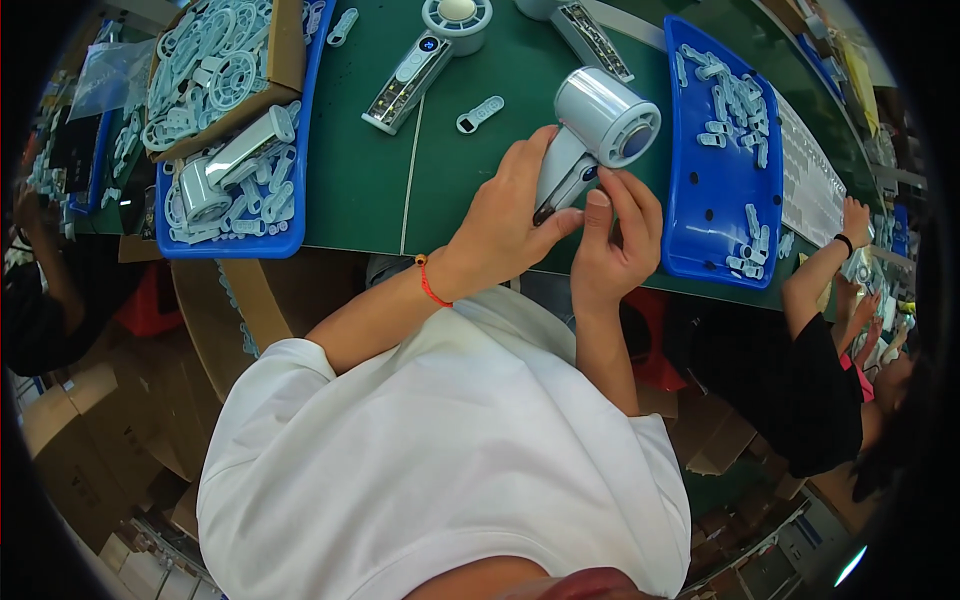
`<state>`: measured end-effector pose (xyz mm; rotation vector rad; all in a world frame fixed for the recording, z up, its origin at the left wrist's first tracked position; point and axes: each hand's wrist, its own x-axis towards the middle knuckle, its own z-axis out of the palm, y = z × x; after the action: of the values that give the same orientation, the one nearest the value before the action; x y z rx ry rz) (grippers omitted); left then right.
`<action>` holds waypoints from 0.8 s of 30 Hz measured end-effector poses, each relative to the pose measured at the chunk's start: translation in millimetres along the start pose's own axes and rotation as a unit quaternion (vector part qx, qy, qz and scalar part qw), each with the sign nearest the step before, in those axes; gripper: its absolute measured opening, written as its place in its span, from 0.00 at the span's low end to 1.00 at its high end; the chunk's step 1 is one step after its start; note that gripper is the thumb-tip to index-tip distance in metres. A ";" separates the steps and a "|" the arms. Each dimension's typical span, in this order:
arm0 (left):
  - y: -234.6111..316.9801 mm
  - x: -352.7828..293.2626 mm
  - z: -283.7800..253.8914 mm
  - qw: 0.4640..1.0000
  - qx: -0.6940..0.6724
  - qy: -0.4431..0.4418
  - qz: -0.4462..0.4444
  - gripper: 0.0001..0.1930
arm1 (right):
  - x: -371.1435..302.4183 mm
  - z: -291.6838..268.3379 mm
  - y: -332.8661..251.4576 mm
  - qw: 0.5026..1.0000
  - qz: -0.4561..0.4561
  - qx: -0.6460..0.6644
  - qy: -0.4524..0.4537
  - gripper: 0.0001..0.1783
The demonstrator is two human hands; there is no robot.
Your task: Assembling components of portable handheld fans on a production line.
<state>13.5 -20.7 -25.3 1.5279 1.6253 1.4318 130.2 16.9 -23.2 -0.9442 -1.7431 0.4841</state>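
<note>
A white handheld fan [604, 115] is tilted over the table's near edge, its round head up and to the right. My left hand [510, 205] is wrapped around its handle, fingers behind and thumb across the lower front. My right hand [622, 232] is curled at the top of the handle. Its thumb and fingertips touch beside the small dark display of the fan's control panel. A loose white control panel [481, 114] with a dark window lies on the table to the left. Beyond it rests another fan [410, 75], its handle front uncovered with inner parts showing.
A blue tray [300, 215] at left holds white parts and a cardboard box [288, 50] of rings and strips. The blue tray [690, 225] at right holds small white pieces. Another fan [595, 42] lies at the back. A co-worker's arm [815, 270] reaches in at right.
</note>
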 end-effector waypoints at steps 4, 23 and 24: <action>-11.7 -3.2 5.0 0.999 -0.001 0.038 0.020 0.32 | -0.1 4.2 -2.1 0.999 -0.004 -0.036 -0.007 0.09; -6.4 -5.0 13.0 0.998 -0.012 0.054 0.019 0.31 | -0.8 11.1 -5.6 0.835 0.357 0.420 0.006 0.20; -6.2 -5.1 13.8 0.998 -0.014 0.065 0.016 0.30 | 3.7 9.0 -9.3 0.742 0.419 0.521 -0.040 0.24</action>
<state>24.3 -19.4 -37.0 1.4788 1.6542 1.5954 118.0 15.3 -17.7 -0.7743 -0.7084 1.8653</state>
